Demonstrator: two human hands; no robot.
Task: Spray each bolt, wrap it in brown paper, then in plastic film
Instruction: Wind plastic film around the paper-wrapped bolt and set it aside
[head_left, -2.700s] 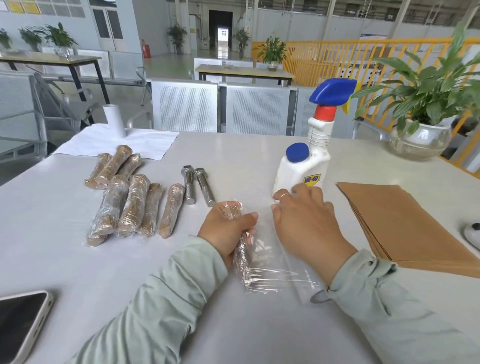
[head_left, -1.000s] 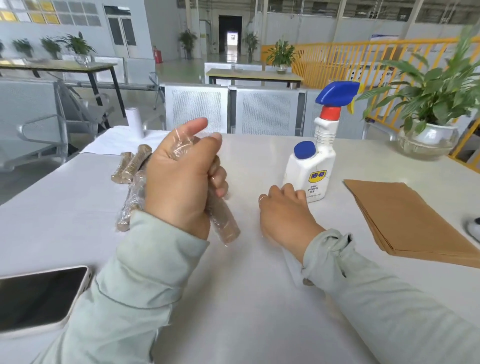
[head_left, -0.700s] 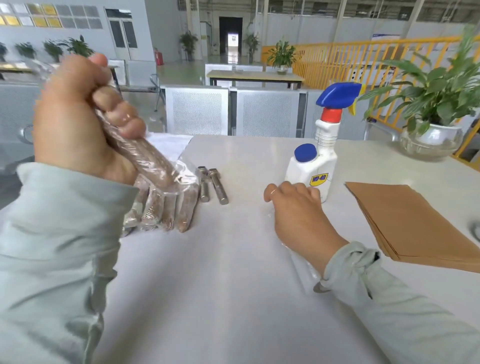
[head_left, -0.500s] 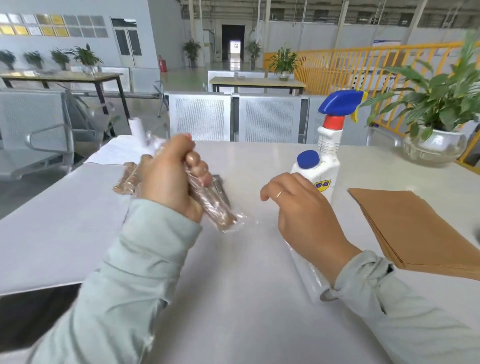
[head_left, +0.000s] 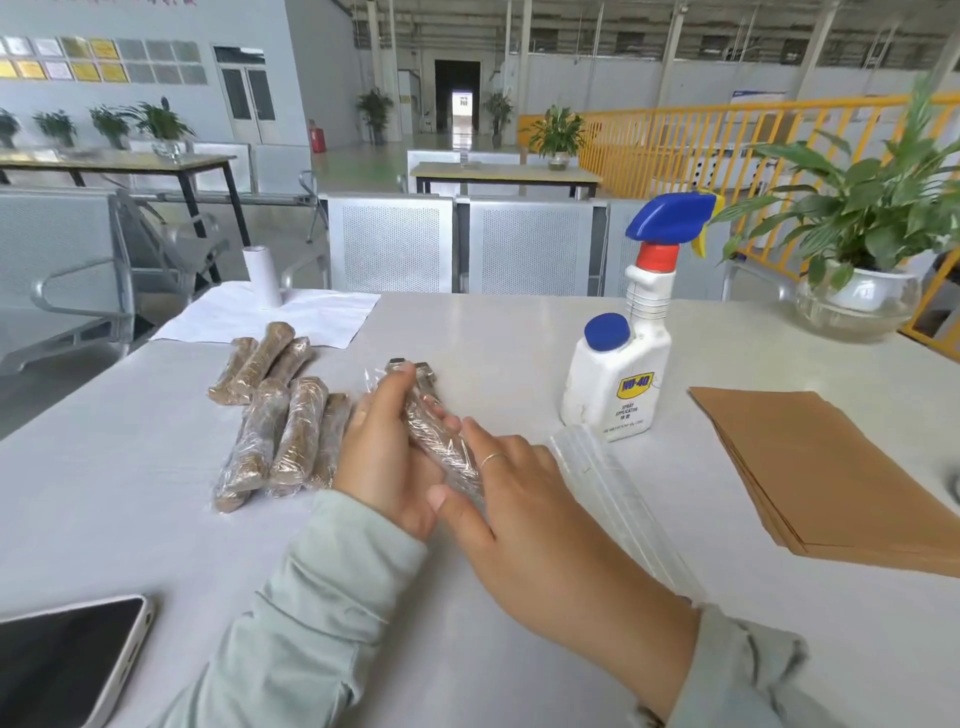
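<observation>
My left hand (head_left: 382, 457) holds a wrapped bolt (head_left: 441, 447), brown paper under clear film, thumb on its upper end and fingers curled beneath. My right hand (head_left: 524, 514) pinches the bolt's lower end between thumb and forefinger. Several finished wrapped bolts (head_left: 280, 431) lie in a pile just left of my hands. Two bare bolts (head_left: 425, 375) show only their heads behind my left thumb. A white WD-40 spray bottle (head_left: 618, 379) with a blue trigger stands to the right. Clear plastic film pieces (head_left: 608, 488) lie beside my right hand, and a brown paper stack (head_left: 821, 467) is further right.
A phone (head_left: 62, 660) lies at the near left table edge. A white roll (head_left: 262, 275) stands on a white sheet (head_left: 311, 317) at the far left. A potted plant (head_left: 857, 301) in a glass bowl sits at the far right. Metal benches stand behind the table.
My left hand swung the wrapped bolt up to the left, then brought it back down to the table. My right hand left the film and came onto the bolt's lower end.
</observation>
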